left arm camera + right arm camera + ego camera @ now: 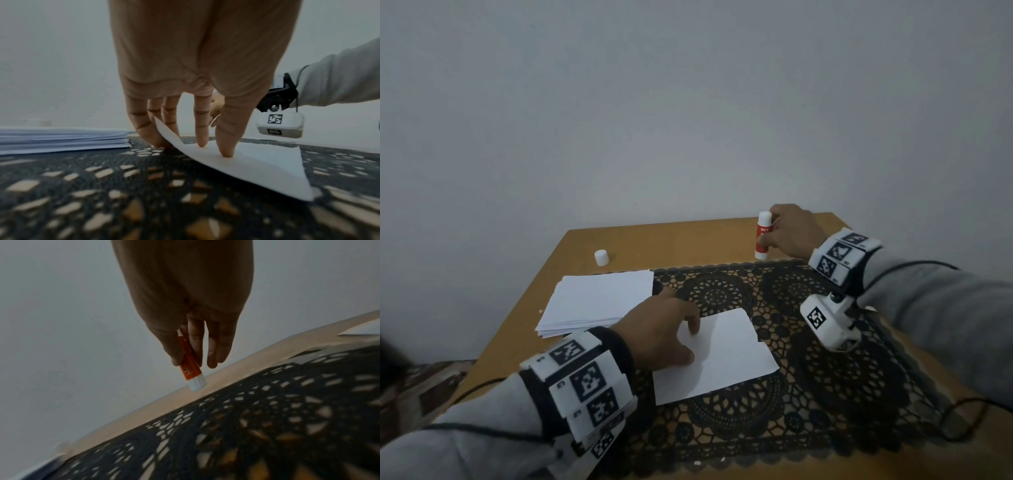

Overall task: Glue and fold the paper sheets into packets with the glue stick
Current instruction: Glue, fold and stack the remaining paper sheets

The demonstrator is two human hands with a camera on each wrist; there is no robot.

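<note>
A folded white paper sheet (722, 356) lies on the black lace mat (842, 377). My left hand (664, 329) presses its left part with straight fingers (226, 146), while one corner of the sheet (164, 128) lifts between them. At the table's far right edge, my right hand (787, 233) holds the red and white glue stick (763, 236) upright, its base (196, 384) on the wood. The thumb and fingers (193, 344) wrap its red body. The stick's white cap (601, 257) stands alone at the far left.
A stack of white paper sheets (595, 299) lies on the wooden table (688, 243) left of the mat, close to my left hand. A plain wall stands right behind the table. Cables run from both wrists.
</note>
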